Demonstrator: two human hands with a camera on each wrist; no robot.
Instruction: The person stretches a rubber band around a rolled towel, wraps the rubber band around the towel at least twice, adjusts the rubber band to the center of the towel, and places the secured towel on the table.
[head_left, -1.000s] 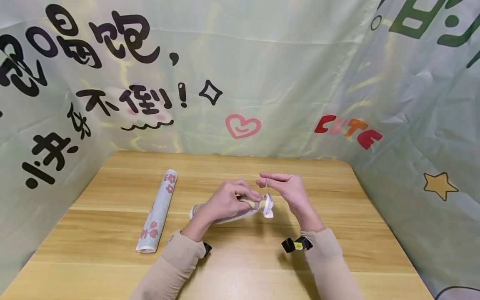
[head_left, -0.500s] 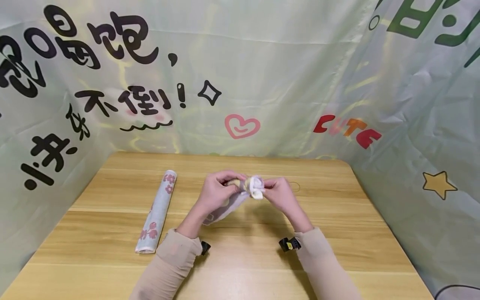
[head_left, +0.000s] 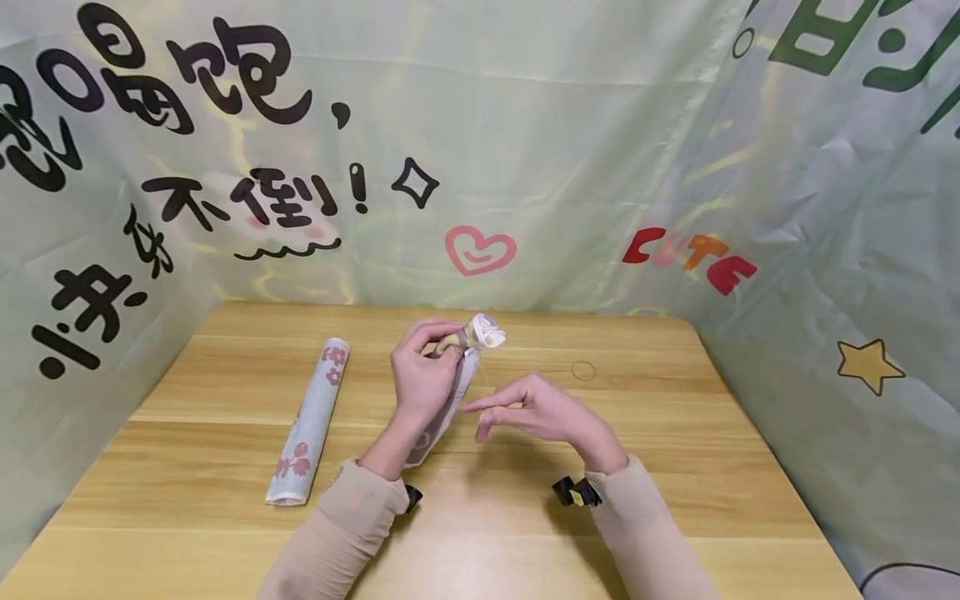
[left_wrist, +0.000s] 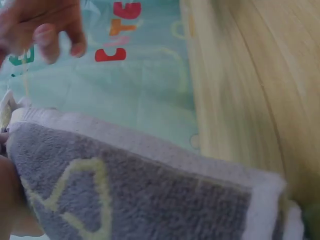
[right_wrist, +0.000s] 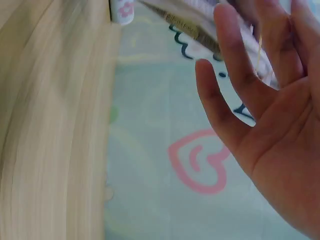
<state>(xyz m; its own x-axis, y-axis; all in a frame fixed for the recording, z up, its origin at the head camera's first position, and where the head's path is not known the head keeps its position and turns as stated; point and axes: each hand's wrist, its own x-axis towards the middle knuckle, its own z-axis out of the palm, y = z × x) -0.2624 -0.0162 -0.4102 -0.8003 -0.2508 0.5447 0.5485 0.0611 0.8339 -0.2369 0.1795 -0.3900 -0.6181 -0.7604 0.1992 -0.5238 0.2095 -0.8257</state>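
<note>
Since half a second ago your right hand has dropped away from the bundle and now hovers low over the middle of the pale wooden table, fingers loosely spread and holding nothing firmly; a thin yellowish rubber band seems to run from the bundle down to those fingers, though the strand is too fine to be sure where it hooks. Your left hand has lifted the bundle higher and tipped it upright.

- Table: broad bare wood toward the near edge and the right edge; green printed cloth backdrop closes the far and side edges, so work inward.
- Second rolled white towel with pink flower print: lies toward the left edge, well apart from both hands.
- Rolled grey-and-white plush towel: gripped near its top by your left fingers and thumb, tail hanging toward the table. Judged soft, light, springy; it will unroll if the pinch slackens. Hold at the cinched neck just under the rosette-like end.
- Spare loop, probably another band, lies flat beyond your right hand.
</note>
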